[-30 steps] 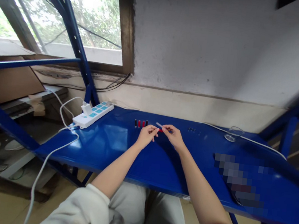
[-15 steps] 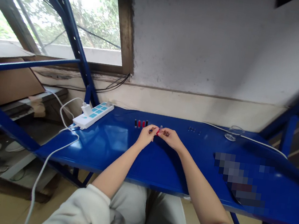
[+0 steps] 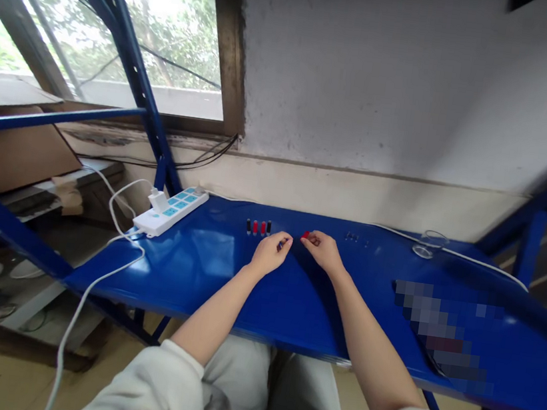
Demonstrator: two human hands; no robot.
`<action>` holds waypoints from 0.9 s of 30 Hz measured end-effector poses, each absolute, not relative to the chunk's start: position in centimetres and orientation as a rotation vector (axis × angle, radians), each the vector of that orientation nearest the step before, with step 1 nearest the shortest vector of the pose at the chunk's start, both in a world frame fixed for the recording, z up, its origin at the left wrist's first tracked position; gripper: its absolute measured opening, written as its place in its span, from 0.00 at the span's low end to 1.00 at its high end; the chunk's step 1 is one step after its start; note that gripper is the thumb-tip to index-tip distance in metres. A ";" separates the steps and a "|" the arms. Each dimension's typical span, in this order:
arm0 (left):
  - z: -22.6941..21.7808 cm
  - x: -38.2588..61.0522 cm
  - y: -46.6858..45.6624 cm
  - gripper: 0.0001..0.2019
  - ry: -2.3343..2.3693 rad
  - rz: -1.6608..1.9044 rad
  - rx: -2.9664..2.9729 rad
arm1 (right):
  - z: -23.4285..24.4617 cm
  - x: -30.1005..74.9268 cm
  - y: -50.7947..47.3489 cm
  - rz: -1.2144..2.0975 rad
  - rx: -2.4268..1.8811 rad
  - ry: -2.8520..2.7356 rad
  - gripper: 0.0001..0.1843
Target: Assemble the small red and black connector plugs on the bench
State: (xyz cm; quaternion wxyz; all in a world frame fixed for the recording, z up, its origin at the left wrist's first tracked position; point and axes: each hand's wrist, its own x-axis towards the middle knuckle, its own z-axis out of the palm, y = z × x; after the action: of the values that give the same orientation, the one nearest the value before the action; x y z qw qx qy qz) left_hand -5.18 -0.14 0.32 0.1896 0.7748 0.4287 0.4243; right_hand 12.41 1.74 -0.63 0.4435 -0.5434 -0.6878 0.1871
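Note:
My left hand [image 3: 271, 253] rests on the blue shelf [image 3: 204, 270], fingers curled around a small dark piece that I cannot name. My right hand [image 3: 322, 250] sits a short way to the right, pinching a small red piece [image 3: 304, 235] at its fingertips. Just behind my left hand stands a short row of small red and black parts [image 3: 258, 227]. A few tiny dark parts [image 3: 351, 237] lie behind my right hand.
A white power strip [image 3: 171, 209] with blue sockets lies at the shelf's back left, its white cable [image 3: 91, 288] hanging off the edge. A clear glass dish [image 3: 427, 244] and a thin white wire sit at the back right. Blue frame posts flank the shelf.
My hands were together at a small red and clear piece; now they have parted, the right keeping the red piece and the left drawing back with a dark bit.

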 end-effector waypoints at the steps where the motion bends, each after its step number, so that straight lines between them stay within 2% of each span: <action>1: 0.4 -5.2 -0.3 0.11 1.216 1.169 2.245 | -0.8 12.8 2.1 0.444 -1.398 -1.660 0.12; 11: 0.4 -5.4 -0.6 0.12 1.268 0.979 2.457 | -0.8 15.7 6.5 0.196 -1.802 -1.633 0.06; 27: 0.4 -5.4 -0.7 0.12 1.257 0.939 2.477 | -1.4 15.2 9.3 0.235 -1.919 -1.763 0.08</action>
State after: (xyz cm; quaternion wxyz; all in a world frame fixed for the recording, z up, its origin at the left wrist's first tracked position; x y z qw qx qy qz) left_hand -5.42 -0.73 0.38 0.1046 0.8401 0.4264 0.3185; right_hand 15.23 9.28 -1.38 0.2598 -0.7082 -0.6507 0.0867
